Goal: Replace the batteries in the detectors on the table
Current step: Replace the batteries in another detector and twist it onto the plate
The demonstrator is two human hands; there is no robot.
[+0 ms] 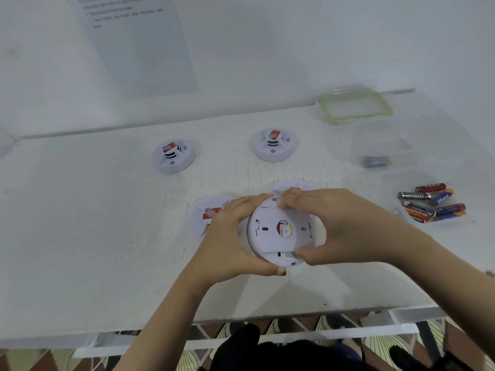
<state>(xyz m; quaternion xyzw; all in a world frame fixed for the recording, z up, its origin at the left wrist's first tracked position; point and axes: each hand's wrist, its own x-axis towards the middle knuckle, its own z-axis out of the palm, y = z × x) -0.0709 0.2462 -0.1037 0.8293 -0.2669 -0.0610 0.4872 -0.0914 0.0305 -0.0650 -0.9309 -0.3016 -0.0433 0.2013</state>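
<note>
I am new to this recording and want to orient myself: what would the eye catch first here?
First, the left hand and right hand gripping a round white detector, underside up, at the near middle of the table. Next, the colourful loose batteries at the right, then the left rear detector and right rear detector, both red-labelled.

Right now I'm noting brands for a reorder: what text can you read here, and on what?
"EVEREADY": black battery in the loose pile.
"S" in a circle: red sticker on the near-left detector.
Too blurred or small to read: wall sheet, blue battery, red-and-black battery (print upside down), label on the held detector.
</note>
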